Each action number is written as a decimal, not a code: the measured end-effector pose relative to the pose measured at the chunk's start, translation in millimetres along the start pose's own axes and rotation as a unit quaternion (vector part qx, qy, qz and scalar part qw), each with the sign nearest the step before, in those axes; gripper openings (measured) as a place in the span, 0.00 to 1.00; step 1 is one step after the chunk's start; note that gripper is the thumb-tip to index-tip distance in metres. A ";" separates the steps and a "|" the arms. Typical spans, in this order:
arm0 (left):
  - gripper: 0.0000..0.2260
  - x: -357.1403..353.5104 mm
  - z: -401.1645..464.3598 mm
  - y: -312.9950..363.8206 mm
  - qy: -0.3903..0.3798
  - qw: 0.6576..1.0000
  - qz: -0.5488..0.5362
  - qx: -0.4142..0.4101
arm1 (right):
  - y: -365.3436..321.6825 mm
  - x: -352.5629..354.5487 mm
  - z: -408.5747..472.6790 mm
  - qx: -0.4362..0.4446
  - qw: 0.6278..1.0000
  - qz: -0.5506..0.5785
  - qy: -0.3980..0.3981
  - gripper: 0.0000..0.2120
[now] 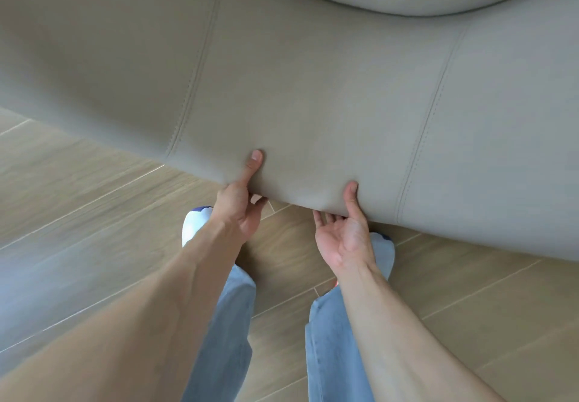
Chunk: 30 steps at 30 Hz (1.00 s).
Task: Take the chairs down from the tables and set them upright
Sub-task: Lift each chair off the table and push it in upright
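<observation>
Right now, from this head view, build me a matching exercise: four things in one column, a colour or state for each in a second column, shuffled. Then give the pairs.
Column one:
1. chair back
2. floor
3. left hand
4. trousers

Column two:
A. light blue denim
B. beige upholstery with stitched seams
C. wood-look planks
D. thumb pressed on the panel, fingers curled under its edge

Pairs: 1-B, 2-C, 3-D, 4-A.

The right hand grips the same edge in the same way, beside the left.
</observation>
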<state>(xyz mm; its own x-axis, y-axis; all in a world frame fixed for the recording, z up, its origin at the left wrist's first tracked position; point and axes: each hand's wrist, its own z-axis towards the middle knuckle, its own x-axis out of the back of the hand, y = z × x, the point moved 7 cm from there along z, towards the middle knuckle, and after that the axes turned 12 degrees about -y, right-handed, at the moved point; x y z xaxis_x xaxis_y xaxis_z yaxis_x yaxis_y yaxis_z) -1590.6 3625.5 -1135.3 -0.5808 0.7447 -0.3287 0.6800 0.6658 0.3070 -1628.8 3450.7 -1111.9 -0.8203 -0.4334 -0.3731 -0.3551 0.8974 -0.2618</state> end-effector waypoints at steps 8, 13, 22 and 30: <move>0.31 -46.1 -192.6 4.1 0.103 0.992 0.027 0.067 | -58.7 -14.8 -179.1 -0.067 0.986 -0.110 0.110 0.23; 0.33 -113.9 -319.1 10.9 0.144 0.984 0.024 0.106 | -125.1 -46.4 -291.1 -0.090 0.964 -0.201 0.147 0.26; 0.33 -257.1 -440.8 75.7 0.120 0.980 0.080 0.135 | -265.5 -156.9 -390.3 -0.071 0.938 -0.306 0.150 0.32; 0.30 -354.2 -449.4 186.9 0.053 0.982 0.135 0.118 | -341.6 -283.3 -381.9 -0.004 0.919 -0.383 0.095 0.26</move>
<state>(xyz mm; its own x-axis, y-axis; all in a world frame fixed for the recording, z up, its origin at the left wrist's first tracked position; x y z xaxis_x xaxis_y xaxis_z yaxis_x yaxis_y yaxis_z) -1458.9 3506.4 -560.1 -0.3989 0.9019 -0.1655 0.8937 0.4228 0.1500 -1446.3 3298.3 -576.8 -0.3916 -0.9166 0.0812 -0.8636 0.3356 -0.3764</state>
